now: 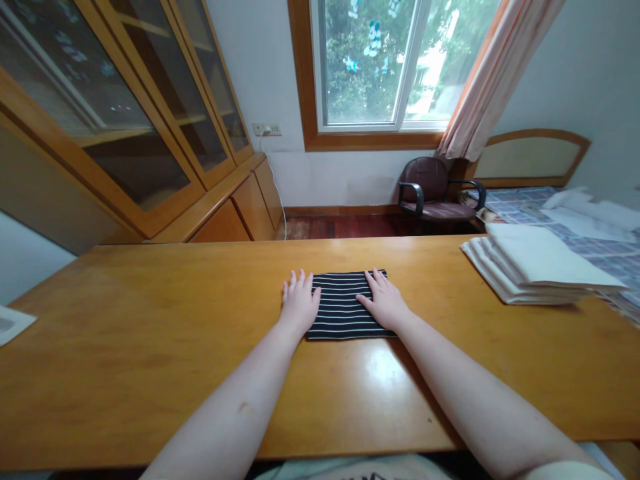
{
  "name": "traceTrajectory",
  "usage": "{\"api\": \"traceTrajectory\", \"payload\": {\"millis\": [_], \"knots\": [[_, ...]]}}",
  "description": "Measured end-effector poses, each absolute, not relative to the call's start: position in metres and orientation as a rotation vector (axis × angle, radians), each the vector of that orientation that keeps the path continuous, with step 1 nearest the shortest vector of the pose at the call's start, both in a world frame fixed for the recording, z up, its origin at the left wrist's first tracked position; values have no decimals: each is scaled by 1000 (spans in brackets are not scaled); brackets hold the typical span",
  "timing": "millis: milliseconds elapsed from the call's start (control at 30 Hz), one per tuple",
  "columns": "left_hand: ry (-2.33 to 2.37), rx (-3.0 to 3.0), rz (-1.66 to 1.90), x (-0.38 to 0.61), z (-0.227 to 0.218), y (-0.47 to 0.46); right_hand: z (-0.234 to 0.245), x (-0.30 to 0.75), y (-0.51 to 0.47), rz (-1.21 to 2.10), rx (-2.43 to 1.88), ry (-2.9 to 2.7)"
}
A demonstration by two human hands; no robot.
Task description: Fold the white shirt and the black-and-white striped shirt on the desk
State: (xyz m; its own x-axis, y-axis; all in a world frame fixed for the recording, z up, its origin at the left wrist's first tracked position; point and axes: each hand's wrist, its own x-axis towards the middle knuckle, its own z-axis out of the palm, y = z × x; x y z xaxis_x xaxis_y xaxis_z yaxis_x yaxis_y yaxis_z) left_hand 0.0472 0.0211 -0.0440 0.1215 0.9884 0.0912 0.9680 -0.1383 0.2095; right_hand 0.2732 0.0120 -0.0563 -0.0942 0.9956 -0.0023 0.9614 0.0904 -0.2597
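Observation:
A black cloth with thin white stripes [341, 307] lies flat on the wooden table [175, 347], folded into a rough rectangle. At its left edge rests my left hand [299, 303], fingers spread, with the thumb touching the cloth and the other fingers along or just past the edge. My right hand [384, 301] lies on the cloth's right side, palm down and fingers apart, hiding part of that edge. Neither hand grips anything.
A stack of folded white cloths or sheets [540, 267] sits at the table's right. A white paper-like item [15, 325] is at the far left edge. Beyond the table stand a glass-door cabinet [150, 120], an armchair [435, 190] and a bed [590, 227].

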Motion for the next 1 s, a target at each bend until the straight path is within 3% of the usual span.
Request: {"api": "traceTrajectory", "payload": {"millis": [100, 300, 567, 833, 1000], "knots": [[1793, 2471, 450, 61, -34, 7, -57, 272, 12, 269, -1994, -2170], [1395, 2572, 27, 84, -46, -11, -61, 273, 14, 247, -1969, -2187], [1073, 2565, -166, 49, -36, 8, -58, 272, 13, 277, -1979, -2194], [1151, 2541, -103, 42, -34, 13, -55, 284, 15, 272, -2026, -2222], [1431, 2542, -29, 37, -42, 19, -57, 291, 18, 196, -2117, -2189]]}}
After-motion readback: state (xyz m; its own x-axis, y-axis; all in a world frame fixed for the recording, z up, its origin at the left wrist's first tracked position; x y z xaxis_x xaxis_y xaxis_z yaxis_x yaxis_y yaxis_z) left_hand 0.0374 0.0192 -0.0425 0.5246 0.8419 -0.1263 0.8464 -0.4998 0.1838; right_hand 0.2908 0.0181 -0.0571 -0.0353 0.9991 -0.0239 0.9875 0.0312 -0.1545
